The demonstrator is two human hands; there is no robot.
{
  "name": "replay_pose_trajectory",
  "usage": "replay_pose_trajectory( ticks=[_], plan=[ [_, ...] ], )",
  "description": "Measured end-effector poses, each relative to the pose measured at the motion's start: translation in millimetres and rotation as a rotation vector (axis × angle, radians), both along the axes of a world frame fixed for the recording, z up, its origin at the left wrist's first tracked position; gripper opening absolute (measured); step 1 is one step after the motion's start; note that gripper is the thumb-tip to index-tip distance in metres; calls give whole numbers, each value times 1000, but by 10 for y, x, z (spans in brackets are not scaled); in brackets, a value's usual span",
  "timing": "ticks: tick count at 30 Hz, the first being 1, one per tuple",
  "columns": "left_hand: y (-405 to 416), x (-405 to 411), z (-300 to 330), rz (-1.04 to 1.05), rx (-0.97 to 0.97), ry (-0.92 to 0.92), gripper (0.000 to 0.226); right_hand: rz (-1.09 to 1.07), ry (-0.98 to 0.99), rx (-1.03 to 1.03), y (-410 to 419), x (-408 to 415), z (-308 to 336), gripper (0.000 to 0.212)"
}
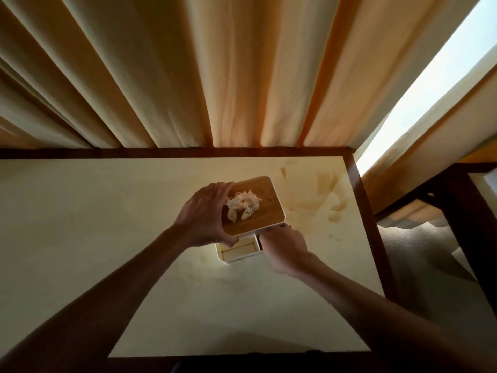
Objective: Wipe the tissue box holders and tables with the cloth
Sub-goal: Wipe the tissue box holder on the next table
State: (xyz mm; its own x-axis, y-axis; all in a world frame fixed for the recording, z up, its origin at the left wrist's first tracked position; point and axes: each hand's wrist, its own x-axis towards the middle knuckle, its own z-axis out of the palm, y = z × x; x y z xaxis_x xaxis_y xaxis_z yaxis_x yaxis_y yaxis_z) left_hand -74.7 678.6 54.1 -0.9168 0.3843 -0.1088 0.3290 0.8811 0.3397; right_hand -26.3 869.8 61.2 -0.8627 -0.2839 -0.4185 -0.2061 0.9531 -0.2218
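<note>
A tissue box holder [259, 208] with a white body and a wooden lid is tilted up above the cream table top [107, 224], and a crumpled white tissue [243, 204] sticks out of its lid. My left hand [204, 215] grips the holder's left side, fingers over the lid edge and thumb under its near corner. My right hand [285, 249] touches the holder's near right side with its fingertips tucked against the lower edge. No cloth shows; the right hand's fingers are hidden. A small white open tray [238, 253] lies on the table just below the holder.
The table has a dark wooden border [360, 200], and a darker yellowish patch [317, 197] marks its top to the right of the holder. Beige curtains [188, 76] hang behind. A second dark-framed table [468, 189] stands to the right, over carpet [419, 254].
</note>
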Motion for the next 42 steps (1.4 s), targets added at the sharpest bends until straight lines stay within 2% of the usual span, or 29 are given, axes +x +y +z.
replay_pose_trajectory(
  ticks=[2, 5, 8, 11, 13, 17, 20, 24, 26, 30, 32, 35, 37, 40, 42],
  plan=[
    [1, -5, 5, 6, 0, 6, 122, -28, -57, -44, 69, -106, 72, 11],
    [11, 11, 13, 16, 6, 2, 120, -203, -169, -270, 114, -152, 114, 20],
    [22, 30, 21, 20, 26, 10, 119, -294, -302, -368, 25, -67, 57, 11],
    [13, 32, 13, 26, 26, 24, 119, -383, -371, -424, -35, -62, 30, 22],
    [16, 20, 9, 23, 29, 20, 119, -401, -413, -490, 29, -83, 64, 26],
    [-1, 6, 2, 11, 55, 10, 118, -370, -405, -613, 182, -43, 96, 18],
    [-2, 19, -2, 2, 56, 28, 117, -276, -360, -468, 170, -19, 46, 17],
    [-31, 13, -3, -18, 56, 11, 116, 27, -322, -55, 167, -145, 43, 32],
    [-51, -6, 6, -34, 49, -14, 117, 145, -293, 92, 229, -213, 149, 33],
    [-64, -12, 2, -35, 62, -35, 118, 357, -158, 281, 267, -200, 236, 26],
    [-67, -6, -5, -37, 69, -28, 118, 383, -77, 319, 190, -121, 165, 19],
    [-56, 12, -17, -28, 80, -10, 117, 347, -14, 324, 117, -74, 46, 20],
    [-56, 17, -18, -29, 80, -5, 115, 255, -81, 245, 150, -96, 51, 23],
    [-68, 12, -21, -33, 80, -18, 116, 77, -258, -73, 273, -136, 232, 28],
    [-64, 3, -36, -22, 78, -28, 115, -27, -221, -279, 418, -113, 483, 21]
  ],
)
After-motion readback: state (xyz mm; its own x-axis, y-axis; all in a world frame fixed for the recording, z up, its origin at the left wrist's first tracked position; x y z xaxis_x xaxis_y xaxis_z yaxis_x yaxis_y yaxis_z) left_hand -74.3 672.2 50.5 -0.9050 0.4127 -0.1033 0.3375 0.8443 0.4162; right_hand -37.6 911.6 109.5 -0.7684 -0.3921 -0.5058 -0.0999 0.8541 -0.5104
